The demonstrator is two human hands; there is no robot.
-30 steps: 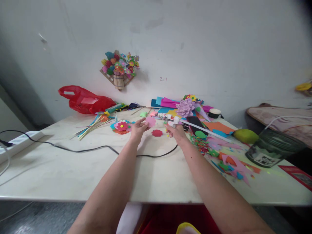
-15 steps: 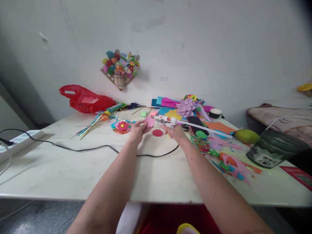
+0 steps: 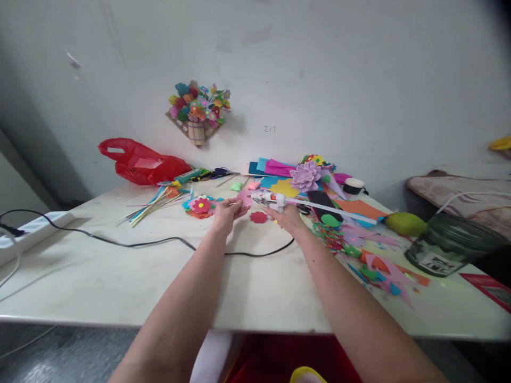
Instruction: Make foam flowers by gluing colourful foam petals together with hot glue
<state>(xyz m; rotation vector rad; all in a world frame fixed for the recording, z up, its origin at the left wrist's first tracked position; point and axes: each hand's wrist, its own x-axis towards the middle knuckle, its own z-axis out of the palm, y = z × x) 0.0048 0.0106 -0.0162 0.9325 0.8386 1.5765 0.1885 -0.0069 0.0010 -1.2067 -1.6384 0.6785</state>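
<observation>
My left hand (image 3: 229,214) pinches a pink scalloped foam piece (image 3: 244,199) just above the table. In my right hand (image 3: 288,215) is a white glue gun (image 3: 269,199), its nozzle pointing left at the pink piece; a long white glue stick (image 3: 335,208) sticks out of its back. Between the hands a red scalloped foam piece (image 3: 258,217) lies flat. Left of my left hand rests a pile of layered foam flowers (image 3: 200,205). Small green (image 3: 236,186) and pink (image 3: 253,185) lumps lie behind the pink piece.
A black cord (image 3: 151,242) crosses the table (image 3: 120,287). At left are a power strip (image 3: 35,231), a red bag (image 3: 143,165) and thin sticks (image 3: 154,205). At right lie foam scraps (image 3: 383,271), a phone (image 3: 321,205), a green fruit (image 3: 405,224) and a glass jar (image 3: 443,247).
The glue gun has tilted slightly, and the end of its glue stick sits a little higher and further left. My left hand keeps the pink piece in nearly the same place.
</observation>
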